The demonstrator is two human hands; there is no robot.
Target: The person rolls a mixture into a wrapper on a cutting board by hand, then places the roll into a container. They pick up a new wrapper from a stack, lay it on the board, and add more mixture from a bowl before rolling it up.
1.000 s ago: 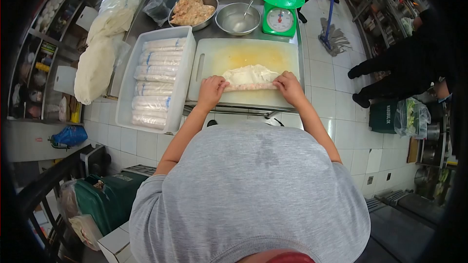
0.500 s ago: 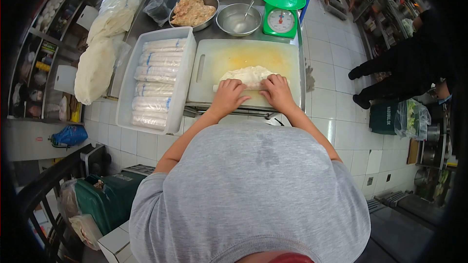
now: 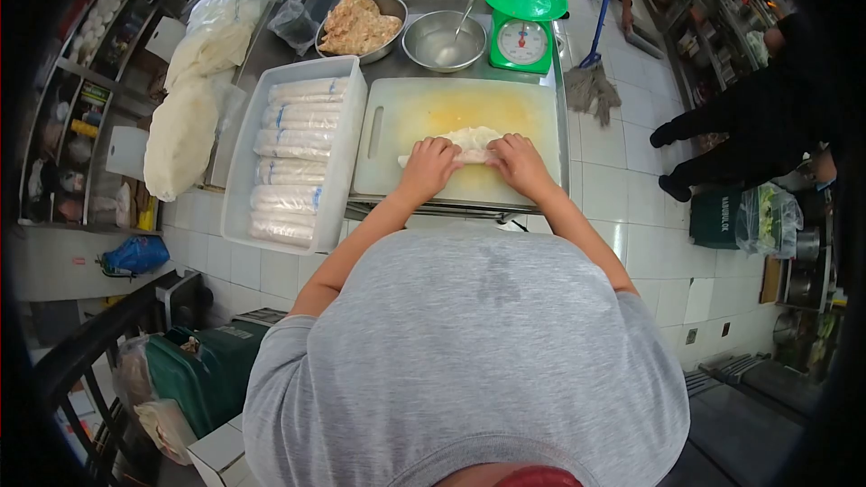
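A pale, partly rolled wrapper lies on the white cutting board, its loose flap spread out beyond the roll. My left hand grips the left part of the roll, fingers curled over the top and thumb at the near side. On the right part, my right hand holds it the same way. The middle of the roll shows between both hands; whatever is inside is hidden. Left of the board stands a plastic bin with several wrapped packs of long pale rolls.
Behind the board are a bowl of minced filling, a bowl with a spoon and a green scale. Large dough-like sheets lie far left. At right, a mop touches the floor near other people.
Both hands have closed in more around the roll, and less of the loose flap shows. A mop head has come into view on the floor at right.
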